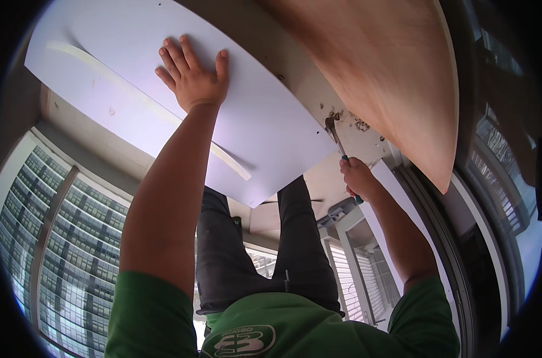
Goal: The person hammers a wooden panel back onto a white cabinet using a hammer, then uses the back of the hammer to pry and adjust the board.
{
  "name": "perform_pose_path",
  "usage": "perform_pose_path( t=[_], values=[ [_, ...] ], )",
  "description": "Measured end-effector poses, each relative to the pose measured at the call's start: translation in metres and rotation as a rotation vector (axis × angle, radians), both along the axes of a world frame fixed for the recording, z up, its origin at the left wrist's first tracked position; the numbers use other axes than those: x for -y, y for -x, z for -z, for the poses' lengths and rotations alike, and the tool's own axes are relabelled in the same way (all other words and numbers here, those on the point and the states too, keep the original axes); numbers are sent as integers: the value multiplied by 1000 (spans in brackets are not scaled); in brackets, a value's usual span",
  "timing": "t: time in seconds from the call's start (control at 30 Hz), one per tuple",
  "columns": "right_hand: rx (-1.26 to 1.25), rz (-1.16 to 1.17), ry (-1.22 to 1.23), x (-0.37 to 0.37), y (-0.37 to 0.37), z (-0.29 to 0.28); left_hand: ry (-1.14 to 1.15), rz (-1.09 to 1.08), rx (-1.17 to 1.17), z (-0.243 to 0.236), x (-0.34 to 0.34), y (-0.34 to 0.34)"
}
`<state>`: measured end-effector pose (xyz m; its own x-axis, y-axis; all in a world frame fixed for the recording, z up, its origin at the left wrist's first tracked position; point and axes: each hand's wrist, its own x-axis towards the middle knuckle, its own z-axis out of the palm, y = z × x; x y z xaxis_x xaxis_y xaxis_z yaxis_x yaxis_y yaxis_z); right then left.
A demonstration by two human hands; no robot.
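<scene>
My left hand [197,79] lies flat on a large white panel [265,119], its fingers spread. A pale strip [122,82] runs lengthwise along the panel and passes beneath my left forearm; its near end stands out past the arm. In my right hand [359,178] is a hammer [339,142], gripped by its dark handle. The hammer's metal head is beside the panel's right edge, above the floor. Whether it touches anything there, I cannot tell.
Dark crumbs of debris [361,125] are scattered on the floor near the hammer head. A large brown wooden board [396,71] stands at the right. Windows [74,232] line the left side, and a grey object [340,210] rests near my legs.
</scene>
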<state>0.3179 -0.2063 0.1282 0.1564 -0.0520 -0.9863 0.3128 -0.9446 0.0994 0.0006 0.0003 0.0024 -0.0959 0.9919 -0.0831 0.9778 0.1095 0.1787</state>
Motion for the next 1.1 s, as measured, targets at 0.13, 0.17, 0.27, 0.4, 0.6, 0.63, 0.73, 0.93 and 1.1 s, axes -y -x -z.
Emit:
perform_pose_path(
  t=[0.13, 0.17, 0.27, 0.4, 0.6, 0.63, 0.73, 0.93, 1.1],
  values=[
    [3, -25, -17, -13, 9, 0, 1, -4, 9, -2, 0, -1],
    [7, -26, -20, -17, 13, 0, 0, -5, 12, -2, 1, -2],
    [6, -42, -26, -26, 19, 5, 2, -13, 0, -1, 0, -1],
    [18, -93, -56, -44, 34, 6, 5, -7, 20, -2, 0, -2],
    [-13, -125, -81, -68, 47, 9, 8, -1, 13, -1, 0, -3],
    [-16, -133, -87, -74, 51, 9, 11, -1, 14, -2, 0, -3],
    [-12, -149, -117, -88, 60, 12, -3, -2, 55, -1, 0, -2],
    [-26, -176, -166, -111, 74, 17, 20, -5, 21, -2, 0, -4],
    [-32, -167, -187, -132, 93, 19, 35, -13, -7, -3, 1, -4]
  ],
)
